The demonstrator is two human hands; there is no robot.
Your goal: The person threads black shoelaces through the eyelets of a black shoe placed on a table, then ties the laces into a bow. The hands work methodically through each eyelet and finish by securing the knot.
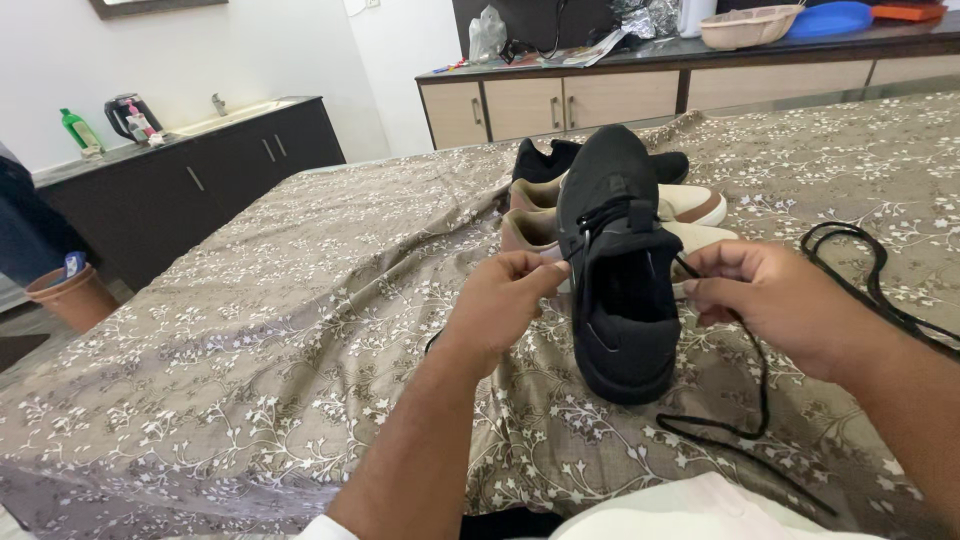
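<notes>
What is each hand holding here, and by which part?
Both hold the black lace of the black shoe: the left hand pinches one end at the shoe's left side, the right hand the other, which trails onto the bedspread.

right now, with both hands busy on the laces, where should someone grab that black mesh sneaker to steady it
Grip the black mesh sneaker at its heel, coming from the near end. It lies lengthwise with the heel toward the person and the open collar facing up, so fingers can pinch the heel rim while the left hand and right hand hold the black lace ends higher up.
</notes>
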